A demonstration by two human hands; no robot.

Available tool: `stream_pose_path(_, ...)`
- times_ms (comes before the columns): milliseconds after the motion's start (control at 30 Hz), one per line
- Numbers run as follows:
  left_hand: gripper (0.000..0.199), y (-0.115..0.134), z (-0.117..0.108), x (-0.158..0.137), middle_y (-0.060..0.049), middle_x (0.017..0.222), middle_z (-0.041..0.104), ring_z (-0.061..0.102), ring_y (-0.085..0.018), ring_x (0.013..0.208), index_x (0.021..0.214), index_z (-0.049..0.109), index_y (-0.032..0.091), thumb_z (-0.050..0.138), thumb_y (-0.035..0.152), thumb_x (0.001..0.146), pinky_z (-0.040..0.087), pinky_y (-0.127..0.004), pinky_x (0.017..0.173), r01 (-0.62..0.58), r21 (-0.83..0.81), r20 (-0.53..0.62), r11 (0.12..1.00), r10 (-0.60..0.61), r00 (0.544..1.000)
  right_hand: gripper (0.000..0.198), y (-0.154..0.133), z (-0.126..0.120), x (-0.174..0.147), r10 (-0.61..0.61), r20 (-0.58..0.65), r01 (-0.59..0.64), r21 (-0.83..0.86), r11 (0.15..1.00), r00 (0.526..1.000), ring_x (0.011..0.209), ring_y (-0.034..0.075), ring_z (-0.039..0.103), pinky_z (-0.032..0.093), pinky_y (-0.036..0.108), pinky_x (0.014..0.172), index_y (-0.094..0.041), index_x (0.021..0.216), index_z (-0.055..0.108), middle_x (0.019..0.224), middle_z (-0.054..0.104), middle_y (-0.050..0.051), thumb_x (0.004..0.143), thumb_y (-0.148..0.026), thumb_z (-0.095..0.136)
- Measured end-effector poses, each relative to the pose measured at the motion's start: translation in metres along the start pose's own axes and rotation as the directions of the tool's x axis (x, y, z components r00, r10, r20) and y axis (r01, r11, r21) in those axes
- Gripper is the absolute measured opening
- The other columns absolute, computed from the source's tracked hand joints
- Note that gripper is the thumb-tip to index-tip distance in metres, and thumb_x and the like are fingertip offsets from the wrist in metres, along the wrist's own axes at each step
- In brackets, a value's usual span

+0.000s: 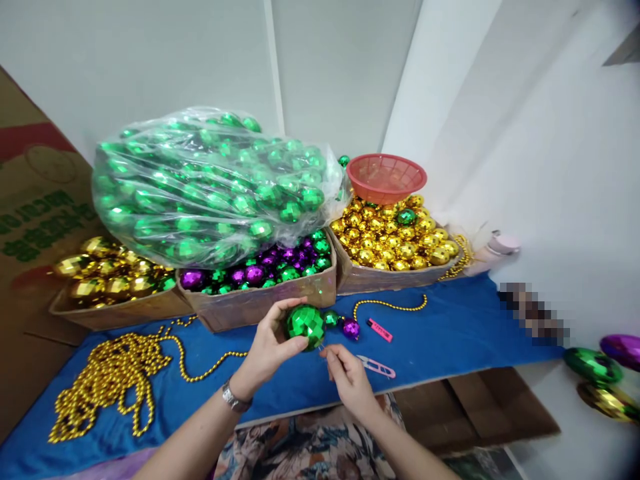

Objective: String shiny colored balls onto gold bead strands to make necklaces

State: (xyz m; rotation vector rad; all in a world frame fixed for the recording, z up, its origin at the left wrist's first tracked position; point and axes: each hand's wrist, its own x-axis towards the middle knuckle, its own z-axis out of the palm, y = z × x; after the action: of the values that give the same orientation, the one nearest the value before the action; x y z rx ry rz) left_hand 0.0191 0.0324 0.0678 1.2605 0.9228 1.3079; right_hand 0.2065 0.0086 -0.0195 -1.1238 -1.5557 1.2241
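My left hand (pixel 273 347), with a watch on its wrist, is wrapped round a large shiny green faceted ball ornament (pixel 305 325) above the blue cloth. Close under that ball, my right hand (pixel 347 373) pinches a thin pale strand (pixel 321 349) that runs up to the ball; whether it is thread or wire I cannot tell. Just beyond the ball lie a smaller green ball (pixel 331 319) and a purple ball (pixel 351 328), beside a string of gold beads (pixel 393 306). Pink thread snips (pixel 377 367) lie right of my right hand, and a pink lighter (pixel 380 330) lies farther back.
Behind stand cardboard boxes of gold balls (pixel 115 283), purple and green balls (pixel 254 274), and more gold balls (pixel 395 243). A clear bag of green balls (pixel 210 187) rests on top, with a red basket (pixel 386 179) to its right. Gold bead strings (pixel 110 373) are heaped left.
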Motion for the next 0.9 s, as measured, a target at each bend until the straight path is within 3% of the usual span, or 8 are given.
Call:
stream_pose_path(233,0.057,-0.003,0.0,-0.003,-0.013,0.134,0.055,0.055,-0.028,0.118,0.121,0.054,0.021,0.079,0.03,0.07,0.048,-0.037,0.094,0.022,-0.035,-0.055,0.999,-0.024,0.998,0.035,-0.008,-0.001,-0.004,-0.058,-0.024,0.055,-0.12,0.991,0.998,0.057,0.011,0.05,0.038,0.021,0.056,-0.017,0.098,0.065,0.066,0.056,-0.001,0.098,-0.042,0.04)
stream_pose_path(567,0.061,0.001,0.001,-0.005,-0.012,0.133,0.055,0.055,-0.028,0.116,0.125,0.055,0.022,0.079,0.031,0.07,0.048,-0.037,0.094,0.069,-0.103,-0.003,0.992,-0.07,0.998,0.037,-0.001,0.001,-0.003,-0.038,-0.007,0.038,-0.052,0.998,0.999,0.057,0.012,0.049,0.039,0.022,0.056,-0.017,0.098,0.064,0.064,0.053,-0.001,0.098,-0.045,0.04)
stream_pose_path(900,0.063,0.004,0.015,-0.017,-0.008,0.117,0.06,0.061,-0.023,0.098,0.136,0.047,0.028,0.071,0.03,0.077,0.05,-0.036,0.086,0.203,-0.37,0.052,0.906,-0.198,0.979,0.035,-0.001,-0.001,0.0,-0.108,0.031,0.109,-0.062,0.992,0.994,0.06,0.013,0.051,0.039,0.023,0.059,-0.018,0.093,0.065,0.068,0.055,0.0,0.099,-0.041,0.04)
